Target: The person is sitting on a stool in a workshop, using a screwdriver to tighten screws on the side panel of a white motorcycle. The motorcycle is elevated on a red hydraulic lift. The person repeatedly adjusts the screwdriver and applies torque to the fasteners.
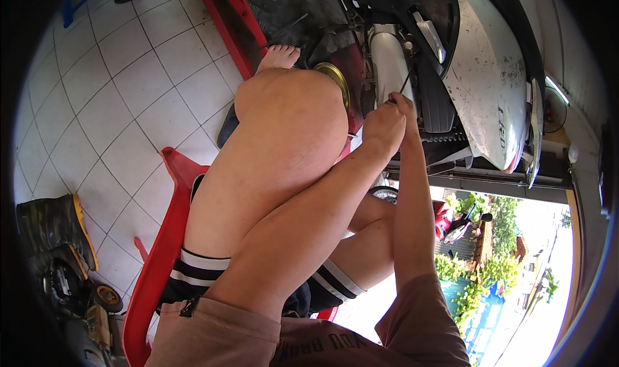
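Head camera: a person's left hand (383, 132) and right hand (405, 111) bunch together, closed around a thin dark tool (405, 82), its shaft slanting up and slightly right toward the motorbike (483, 70). The right hand sits closer to the bike; whether the tip touches it cannot be told.

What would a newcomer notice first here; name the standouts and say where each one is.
The big scuffed motorcycle filling the upper right would probably catch the eye first. Just right of centre, the person's left hand and right hand come together at a thin dark tool slanting up in front of it. A bright red chair curves along the lower left, with a camouflage-patterned boot beyond it at the left edge.
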A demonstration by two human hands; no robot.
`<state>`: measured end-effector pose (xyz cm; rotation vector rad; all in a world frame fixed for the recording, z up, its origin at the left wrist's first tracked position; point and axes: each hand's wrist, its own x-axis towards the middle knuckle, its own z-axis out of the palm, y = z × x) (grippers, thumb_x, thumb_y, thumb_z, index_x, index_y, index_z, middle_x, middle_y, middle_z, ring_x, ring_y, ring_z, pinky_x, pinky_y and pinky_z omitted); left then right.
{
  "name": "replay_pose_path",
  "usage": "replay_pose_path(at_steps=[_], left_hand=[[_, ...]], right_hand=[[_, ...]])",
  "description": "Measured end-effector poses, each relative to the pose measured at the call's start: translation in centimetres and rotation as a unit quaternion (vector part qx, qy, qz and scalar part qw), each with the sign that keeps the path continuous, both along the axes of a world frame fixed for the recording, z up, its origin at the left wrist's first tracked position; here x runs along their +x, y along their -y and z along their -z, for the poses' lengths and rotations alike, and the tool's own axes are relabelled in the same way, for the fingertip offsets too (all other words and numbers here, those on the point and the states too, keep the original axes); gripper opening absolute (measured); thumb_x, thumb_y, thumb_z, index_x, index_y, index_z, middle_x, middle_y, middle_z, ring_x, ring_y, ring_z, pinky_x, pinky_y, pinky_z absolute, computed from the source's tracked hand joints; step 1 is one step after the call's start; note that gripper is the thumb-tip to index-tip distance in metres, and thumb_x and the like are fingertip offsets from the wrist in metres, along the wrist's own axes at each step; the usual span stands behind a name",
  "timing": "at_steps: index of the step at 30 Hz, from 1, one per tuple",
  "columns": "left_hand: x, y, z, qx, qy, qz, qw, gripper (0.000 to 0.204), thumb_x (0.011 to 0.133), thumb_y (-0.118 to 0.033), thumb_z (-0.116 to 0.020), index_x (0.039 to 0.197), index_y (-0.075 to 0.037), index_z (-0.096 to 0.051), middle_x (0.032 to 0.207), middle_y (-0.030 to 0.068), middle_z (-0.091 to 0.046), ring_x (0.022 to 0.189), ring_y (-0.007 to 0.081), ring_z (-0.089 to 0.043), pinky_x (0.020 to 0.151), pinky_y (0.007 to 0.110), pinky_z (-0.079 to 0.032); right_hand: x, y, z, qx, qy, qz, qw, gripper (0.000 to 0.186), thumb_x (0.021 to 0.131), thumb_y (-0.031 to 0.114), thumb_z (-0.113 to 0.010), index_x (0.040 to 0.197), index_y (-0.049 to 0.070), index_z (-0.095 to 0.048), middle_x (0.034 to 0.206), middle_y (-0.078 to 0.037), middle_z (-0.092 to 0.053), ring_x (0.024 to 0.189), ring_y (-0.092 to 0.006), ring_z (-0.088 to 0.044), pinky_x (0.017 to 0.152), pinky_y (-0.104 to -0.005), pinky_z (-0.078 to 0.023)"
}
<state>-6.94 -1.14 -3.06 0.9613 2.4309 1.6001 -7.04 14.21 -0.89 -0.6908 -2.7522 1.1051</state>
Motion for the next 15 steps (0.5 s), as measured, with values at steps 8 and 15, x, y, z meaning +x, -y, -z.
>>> replay_pose_path(at_steps=[8,15], left_hand=[[-0.6,1.1,-0.7,-0.026,0.002,-0.015,1.000,0.028,0.068,-0.007,-0.069,0.094,0.004,-0.064,0.090,0.0137,-0.063,0.082,0.0217,-0.067,0.063,0.028,-0.056],[-1.0,1.8,-3.2,-0.020,-0.128,-0.192,0.973,0.041,0.062,-0.010,-0.073,0.098,0.004,-0.061,0.088,0.0119,-0.062,0.074,0.0189,-0.066,0.060,0.026,-0.054]], right_hand=[[-0.6,0.3,0.3,0.403,-0.030,-0.184,0.896,0.013,0.079,0.008,-0.058,0.091,0.003,-0.061,0.090,-0.014,-0.062,0.084,-0.0274,-0.060,0.071,-0.0343,-0.048],[-1.6,-6.2,3.4,0.438,-0.082,-0.240,0.863,0.020,0.085,0.016,-0.057,0.103,0.007,-0.059,0.100,-0.010,-0.062,0.098,-0.0267,-0.058,0.085,-0.0367,-0.045]])
